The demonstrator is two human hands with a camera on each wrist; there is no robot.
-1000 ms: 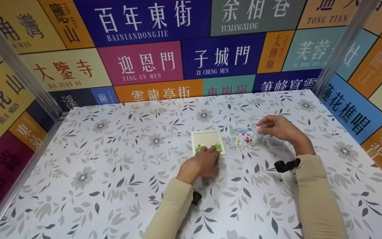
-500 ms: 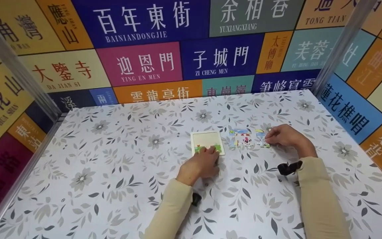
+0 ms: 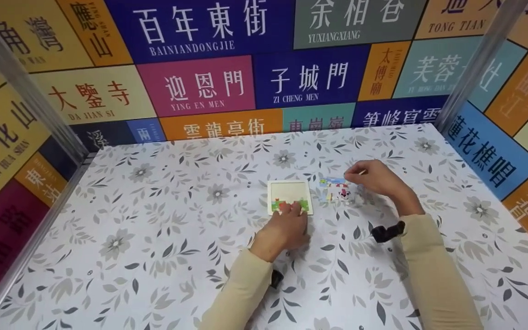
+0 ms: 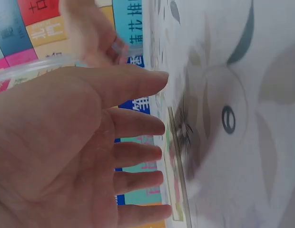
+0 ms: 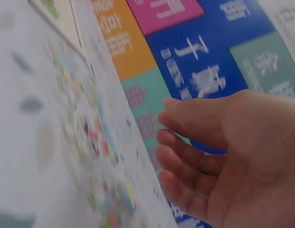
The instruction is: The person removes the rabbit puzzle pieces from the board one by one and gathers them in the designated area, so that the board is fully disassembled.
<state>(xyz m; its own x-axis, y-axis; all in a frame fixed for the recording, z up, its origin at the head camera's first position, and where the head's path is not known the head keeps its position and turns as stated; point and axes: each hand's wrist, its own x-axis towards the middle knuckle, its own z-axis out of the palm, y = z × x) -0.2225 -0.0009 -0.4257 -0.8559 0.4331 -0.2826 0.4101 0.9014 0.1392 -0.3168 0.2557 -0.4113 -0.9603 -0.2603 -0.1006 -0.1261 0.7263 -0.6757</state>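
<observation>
My left hand (image 3: 282, 231) rests its fingertips on the lower edge of a small square puzzle tray (image 3: 289, 190), pale inside with a green and red printed strip. In the left wrist view, the fingers of my left hand (image 4: 90, 142) are straight and spread at the tray's edge (image 4: 178, 171). Just right of the tray lie several colourful puzzle pieces (image 3: 332, 182), one with a pink-and-white figure. My right hand (image 3: 376, 178) hovers over their right side, fingers loosely bent. The right wrist view shows a gap between its thumb and fingers (image 5: 169, 156), with nothing visible in it. The pieces (image 5: 95, 135) look blurred there.
The table (image 3: 167, 229) has a white cloth with grey leaves and flowers. Behind it stands a wall (image 3: 195, 87) of coloured panels with large lettering, with clear posts (image 3: 479, 64) at the corners.
My right hand has dipped to the right-hand pieces, then risen and shifted left above them. My left hand has stayed at the tray; the head view has shifted slightly.
</observation>
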